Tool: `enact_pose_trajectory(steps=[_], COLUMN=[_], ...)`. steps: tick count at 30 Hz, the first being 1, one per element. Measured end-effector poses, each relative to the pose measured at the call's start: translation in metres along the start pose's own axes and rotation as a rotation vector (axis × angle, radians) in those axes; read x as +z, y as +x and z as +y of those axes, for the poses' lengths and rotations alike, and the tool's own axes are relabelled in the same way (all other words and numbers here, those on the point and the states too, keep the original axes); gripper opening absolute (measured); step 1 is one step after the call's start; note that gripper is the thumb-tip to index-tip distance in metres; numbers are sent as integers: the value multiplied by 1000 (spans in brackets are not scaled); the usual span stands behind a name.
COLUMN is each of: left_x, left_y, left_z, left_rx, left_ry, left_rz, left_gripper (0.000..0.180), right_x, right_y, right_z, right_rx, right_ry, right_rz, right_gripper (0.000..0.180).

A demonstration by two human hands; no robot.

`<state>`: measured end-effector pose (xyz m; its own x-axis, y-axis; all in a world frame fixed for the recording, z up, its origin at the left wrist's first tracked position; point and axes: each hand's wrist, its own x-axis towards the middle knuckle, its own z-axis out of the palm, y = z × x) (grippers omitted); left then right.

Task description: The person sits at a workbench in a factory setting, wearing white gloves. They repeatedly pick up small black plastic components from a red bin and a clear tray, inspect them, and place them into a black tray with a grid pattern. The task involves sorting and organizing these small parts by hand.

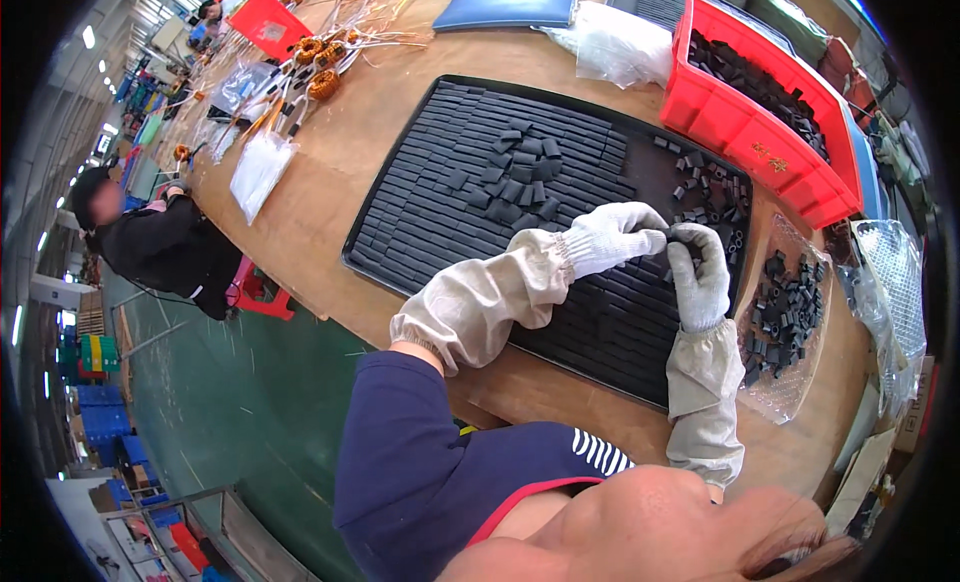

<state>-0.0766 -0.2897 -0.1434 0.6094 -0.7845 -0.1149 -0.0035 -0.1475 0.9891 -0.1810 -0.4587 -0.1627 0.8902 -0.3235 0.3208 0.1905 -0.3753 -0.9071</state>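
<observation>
My left hand (612,238) and my right hand (700,274), both in pale work gloves with beige sleeve covers, meet over the right part of a black tray (392,244). Their fingertips are closed around a small black piece (673,236), mostly hidden by the gloves. Rows of flat black blocks (440,132) line much of the tray. On top of the rows lies a loose heap of short black pieces (520,172). Small black tubes (712,187) are scattered in the tray's far right corner, beyond my hands.
A red bin (765,152) of black pieces stands beyond the tray at right. More pieces (785,312) lie on clear bubble wrap beside my right forearm. Copper-wound coils (323,84), wires and plastic bags occupy the table's far left. A person in black (160,247) sits at left.
</observation>
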Motion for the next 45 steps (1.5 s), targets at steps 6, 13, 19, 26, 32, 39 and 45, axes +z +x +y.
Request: enact_pose_trajectory(steps=[6,13,19,26,32,39,45], left_x=[-1,-20,-77,-49,-38,-16,-4], left_y=[4,3,49,93,83,36,18], left_z=[-12,18,29,-3,5,24,-4], left_rx=[130,340,257,97,-187,7,-138], left_ry=[39,592,855,1360,1338,53,-821], left_rz=[-33,266,419,159,320,10,-131], left_gripper=[30,22,26,25,41,54,68], right_x=[-2,-4,-21,-25,-17,-20,2], right_y=[-1,8,14,13,16,19,33], right_z=[13,3,27,29,28,27,26], right_rx=[-98,-180,-185,-200,-280,-361,-352], right_ry=[-32,-170,-240,-235,-648,-892,-1215], right_rz=[-25,187,359,398,304,226,117], right_gripper=[23,15,13,13,20,29,36])
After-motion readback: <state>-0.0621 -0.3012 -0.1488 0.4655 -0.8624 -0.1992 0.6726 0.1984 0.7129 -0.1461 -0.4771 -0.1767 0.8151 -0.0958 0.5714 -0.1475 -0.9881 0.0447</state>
